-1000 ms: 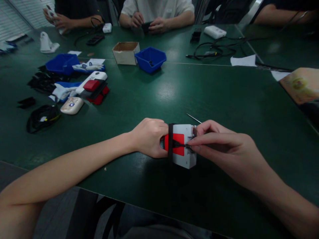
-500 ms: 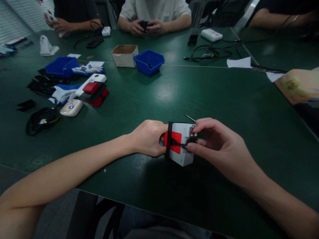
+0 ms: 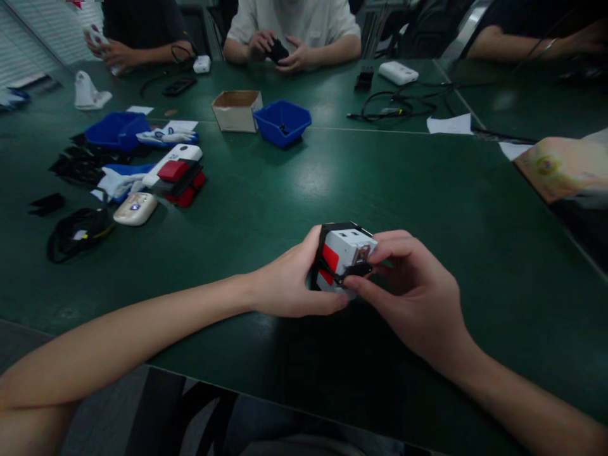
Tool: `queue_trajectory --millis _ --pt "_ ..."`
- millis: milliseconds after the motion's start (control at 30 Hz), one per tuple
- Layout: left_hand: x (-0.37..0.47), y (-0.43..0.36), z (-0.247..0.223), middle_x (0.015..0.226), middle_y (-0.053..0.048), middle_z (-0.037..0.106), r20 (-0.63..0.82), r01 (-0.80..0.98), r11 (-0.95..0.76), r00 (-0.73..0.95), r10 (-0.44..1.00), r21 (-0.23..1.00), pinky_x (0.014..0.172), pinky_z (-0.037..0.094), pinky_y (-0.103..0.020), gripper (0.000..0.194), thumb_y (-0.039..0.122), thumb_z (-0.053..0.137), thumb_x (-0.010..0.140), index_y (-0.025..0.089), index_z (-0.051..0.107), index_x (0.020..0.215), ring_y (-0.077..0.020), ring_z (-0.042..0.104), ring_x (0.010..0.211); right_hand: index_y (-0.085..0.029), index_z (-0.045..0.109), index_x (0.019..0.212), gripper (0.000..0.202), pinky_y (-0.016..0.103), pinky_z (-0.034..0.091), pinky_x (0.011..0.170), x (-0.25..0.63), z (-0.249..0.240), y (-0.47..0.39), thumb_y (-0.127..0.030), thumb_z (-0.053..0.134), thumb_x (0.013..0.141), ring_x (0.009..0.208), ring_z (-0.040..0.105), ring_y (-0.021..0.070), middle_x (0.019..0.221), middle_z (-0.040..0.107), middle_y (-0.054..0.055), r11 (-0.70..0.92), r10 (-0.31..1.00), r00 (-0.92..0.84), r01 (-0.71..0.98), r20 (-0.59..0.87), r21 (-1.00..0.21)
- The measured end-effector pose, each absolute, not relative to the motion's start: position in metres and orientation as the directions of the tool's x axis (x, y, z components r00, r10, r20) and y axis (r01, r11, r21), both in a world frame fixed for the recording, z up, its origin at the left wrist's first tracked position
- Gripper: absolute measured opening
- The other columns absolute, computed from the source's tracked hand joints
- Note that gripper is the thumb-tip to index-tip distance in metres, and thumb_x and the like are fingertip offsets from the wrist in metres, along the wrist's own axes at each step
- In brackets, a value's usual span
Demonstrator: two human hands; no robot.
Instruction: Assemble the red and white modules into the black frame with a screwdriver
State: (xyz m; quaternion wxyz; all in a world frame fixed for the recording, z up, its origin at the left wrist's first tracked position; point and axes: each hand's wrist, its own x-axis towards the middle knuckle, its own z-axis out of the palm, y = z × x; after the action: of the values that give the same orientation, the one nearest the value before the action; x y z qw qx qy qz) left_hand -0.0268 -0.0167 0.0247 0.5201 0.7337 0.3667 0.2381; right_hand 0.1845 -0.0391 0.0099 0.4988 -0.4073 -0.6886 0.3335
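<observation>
A small boxy device (image 3: 354,244), white-grey with a red panel and a black frame round one end, is held just above the green table. My left hand (image 3: 294,282) grips it from the left, thumb along its lower edge, the other fingers hidden behind it. On the device's right end a small metal part shows. My right hand (image 3: 418,278) is closed at that end, its thumb and fingertips pinching a small black piece (image 3: 357,271) against the device. What lies behind the right fingertips is hidden.
Blue bins (image 3: 282,123) and an open carton (image 3: 236,111) stand at the middle back. To the left lie gloves (image 3: 118,180), a red-and-black block (image 3: 178,180), a pale rounded case (image 3: 135,209) and a coiled cable (image 3: 78,231). Several people sit across the table (image 3: 304,180).
The device has turned so that its top face shows. My left thumb has come round beneath it. The thin metal rod by my right fingers no longer shows plainly.
</observation>
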Motion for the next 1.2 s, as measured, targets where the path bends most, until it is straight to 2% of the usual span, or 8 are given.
queue_trajectory --millis 100,167,267,400,533,667,1000,1200 --pt "-0.021 -0.021 0.018 0.133 -0.016 0.063 -0.031 0.277 -0.135 0.521 0.853 0.951 0.099 0.053 -0.048 0.081 0.05 0.083 0.078 0.018 0.04 0.139 -0.0336 0.065 0.119 -0.025 0.064 0.088 0.019 0.032 0.057 0.066 0.183 0.01 -0.039 -0.017 0.081 0.083 0.086 0.066 0.02 0.093 0.065 0.003 0.53 0.848 -0.207 0.314 0.488 -0.788" --pt "-0.019 -0.021 0.014 0.13 -0.016 0.065 -0.042 0.289 -0.117 0.493 0.869 0.95 0.098 0.054 -0.049 0.076 0.052 0.081 0.081 0.018 0.042 0.137 -0.0331 0.066 0.116 -0.024 0.066 0.085 0.015 0.032 0.055 0.065 0.184 0.01 -0.038 -0.016 0.078 0.086 0.08 0.066 0.0182 0.091 0.065 0.002 0.572 0.82 -0.232 0.357 0.523 -0.739" --pt "-0.019 -0.02 0.012 0.125 -0.014 0.067 -0.018 0.269 -0.126 0.474 0.88 0.955 0.099 0.054 -0.048 0.067 0.049 0.078 0.085 0.017 0.045 0.133 -0.0312 0.067 0.113 -0.024 0.069 0.088 0.013 0.032 0.055 0.068 0.186 0.01 -0.036 -0.011 0.073 0.089 0.079 0.068 0.0169 0.092 0.068 0.002 0.616 0.787 -0.252 0.388 0.564 -0.686" --pt "-0.018 -0.022 0.012 0.126 -0.012 0.066 0.09 0.091 -0.143 0.434 0.896 0.986 0.104 0.053 -0.043 0.058 0.038 0.074 0.088 0.017 0.045 0.133 -0.0282 0.065 0.119 -0.024 0.071 0.102 0.02 0.033 0.059 0.074 0.187 0.012 -0.036 -0.008 0.071 0.089 0.09 0.072 0.0194 0.1 0.073 0.005 0.673 0.735 -0.262 0.397 0.625 -0.625" --pt "-0.015 -0.024 0.009 0.123 -0.01 0.065 -0.029 -0.041 0.053 0.451 0.892 0.998 0.075 0.064 -0.034 0.058 0.038 0.076 0.086 0.021 0.045 0.132 -0.0249 0.07 0.099 -0.025 0.073 0.103 0.021 0.036 0.061 0.078 0.186 0.014 -0.037 -0.009 0.072 0.089 0.089 0.073 0.021 0.099 0.076 0.005 0.705 0.703 -0.289 0.405 0.65 -0.583" --pt "-0.014 -0.023 0.005 0.117 -0.009 0.063 -0.126 -0.101 0.199 0.488 0.864 0.975 0.053 0.061 -0.026 0.059 0.044 0.078 0.085 0.024 0.045 0.129 -0.0172 0.068 0.076 -0.026 0.075 0.101 0.02 0.038 0.062 0.077 0.184 0.015 -0.036 -0.01 0.072 0.089 0.086 0.074 0.022 0.095 0.077 0.005 0.696 0.713 -0.286 0.4 0.64 -0.596" --pt "-0.015 -0.022 0.004 0.097 -0.002 0.062 -0.138 -0.131 0.229 0.489 0.861 0.965 0.05 0.061 -0.025 0.053 0.047 0.079 0.085 0.022 0.047 0.119 -0.0143 0.067 0.066 -0.025 0.07 0.107 0.019 0.034 0.06 0.076 0.186 0.01 -0.036 -0.012 0.07 0.092 0.087 0.072 0.0197 0.098 0.074 0.005 0.724 0.684 -0.33 0.421 0.651 -0.547" --pt "-0.02 -0.015 0.001 0.102 -0.004 0.064 -0.172 -0.209 0.31 0.498 0.85 0.928 0.054 0.063 -0.027 0.058 0.049 0.079 0.085 0.023 0.044 0.122 -0.0197 0.074 0.074 -0.019 0.06 0.133 0.036 0.048 0.059 0.09 0.216 0.007 -0.021 -0.025 0.062 0.098 0.11 0.066 0.0306 0.121 0.067 0.016 0.71 0.676 -0.513 0.644 0.528 -0.284"
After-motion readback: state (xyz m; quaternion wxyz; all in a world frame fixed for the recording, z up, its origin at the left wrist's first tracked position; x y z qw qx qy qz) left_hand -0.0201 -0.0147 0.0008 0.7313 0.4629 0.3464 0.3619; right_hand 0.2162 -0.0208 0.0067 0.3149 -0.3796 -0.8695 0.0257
